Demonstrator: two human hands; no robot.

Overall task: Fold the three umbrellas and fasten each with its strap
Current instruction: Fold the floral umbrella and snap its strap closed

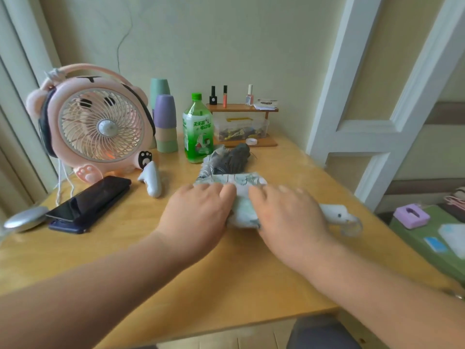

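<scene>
Two bare forearms reach in from the near edge across the wooden table. The left hand and the right hand sit side by side on the same item, the pale printed umbrella.

**Grip state.** Both hands have their fingers bent over the loose canopy roll and hold it down against the table. The thumbs lie close together on top. How far the fingertips wrap under the far side cannot be told.

**Governing relation.** The pale printed umbrella lies with its long axis roughly left to right.
- Its white handle sticks out past the right hand, with a clear wrist loop at the end.
- The canopy bulk spreads toward the left hand and beyond the fingers.
- The right hand is therefore nearer the handle, and the left hand covers the cloth end.
- No fastening strap is visible, so it likely has to be found by turning the roll about this axis.

**Count.**
- Umbrellas plainly identifiable: two. The second is a grey umbrella lying just behind the first, loosely gathered.
- Possible third: one white handle-shaped piece and one dark flat bundle lie to the left, and neither can be confirmed as an umbrella.
- Hands on task: two.
- Also present: one pink fan and one green bottle.
</scene>
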